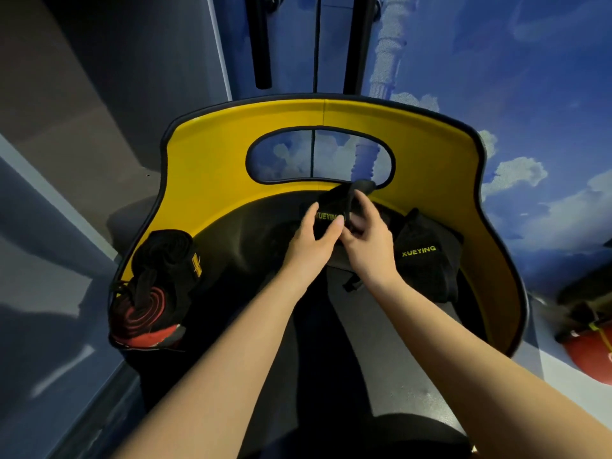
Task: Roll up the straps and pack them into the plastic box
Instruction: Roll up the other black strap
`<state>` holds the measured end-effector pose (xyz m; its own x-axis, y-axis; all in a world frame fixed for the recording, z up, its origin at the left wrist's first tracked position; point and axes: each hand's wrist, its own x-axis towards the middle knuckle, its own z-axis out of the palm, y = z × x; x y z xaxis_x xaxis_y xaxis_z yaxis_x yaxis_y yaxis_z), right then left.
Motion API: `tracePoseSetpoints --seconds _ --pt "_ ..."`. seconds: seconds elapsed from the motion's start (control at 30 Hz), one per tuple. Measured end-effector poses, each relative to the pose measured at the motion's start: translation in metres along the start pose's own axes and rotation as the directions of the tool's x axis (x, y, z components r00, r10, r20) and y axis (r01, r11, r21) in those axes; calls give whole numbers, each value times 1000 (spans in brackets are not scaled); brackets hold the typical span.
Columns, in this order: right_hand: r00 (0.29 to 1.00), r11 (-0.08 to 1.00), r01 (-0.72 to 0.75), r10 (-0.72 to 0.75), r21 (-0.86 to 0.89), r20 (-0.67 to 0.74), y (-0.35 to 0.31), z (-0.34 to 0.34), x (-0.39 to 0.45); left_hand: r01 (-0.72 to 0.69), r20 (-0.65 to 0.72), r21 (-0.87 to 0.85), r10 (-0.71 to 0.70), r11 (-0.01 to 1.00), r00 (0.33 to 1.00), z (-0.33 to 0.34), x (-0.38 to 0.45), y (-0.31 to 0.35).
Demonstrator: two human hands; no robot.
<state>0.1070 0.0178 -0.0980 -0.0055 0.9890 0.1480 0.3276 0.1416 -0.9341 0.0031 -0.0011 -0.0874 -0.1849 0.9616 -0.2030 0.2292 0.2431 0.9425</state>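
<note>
A black strap (334,203) with yellow-green XUEYING lettering is held over the back of the black seat, close to the yellow backrest (212,167). My left hand (311,241) grips its lower left part, thumb across the lettering. My right hand (367,240) pinches its right side, and a loose end sticks up toward the backrest's oval opening. A second black XUEYING strap piece (427,260) lies on the seat at the right. A rolled black and red strap bundle (155,286) rests at the seat's left edge. No plastic box is in view.
The yellow curved backrest wraps round the seat, with an oval opening (318,157) in its middle. Black bars (261,41) rise behind it against a blue sky-printed wall. A red object (592,352) lies on the floor at the right.
</note>
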Motion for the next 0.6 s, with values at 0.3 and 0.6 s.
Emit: tracePoseSetpoints --seconds 0.3,0.6 --pt "944 982 188 -181 1 277 -21 8 -31 31 -97 91 -22 995 995 -43 -4 4" --pt "930 947 -294 252 127 268 -16 10 -7 -76 102 216 55 973 993 -60 -18 -6"
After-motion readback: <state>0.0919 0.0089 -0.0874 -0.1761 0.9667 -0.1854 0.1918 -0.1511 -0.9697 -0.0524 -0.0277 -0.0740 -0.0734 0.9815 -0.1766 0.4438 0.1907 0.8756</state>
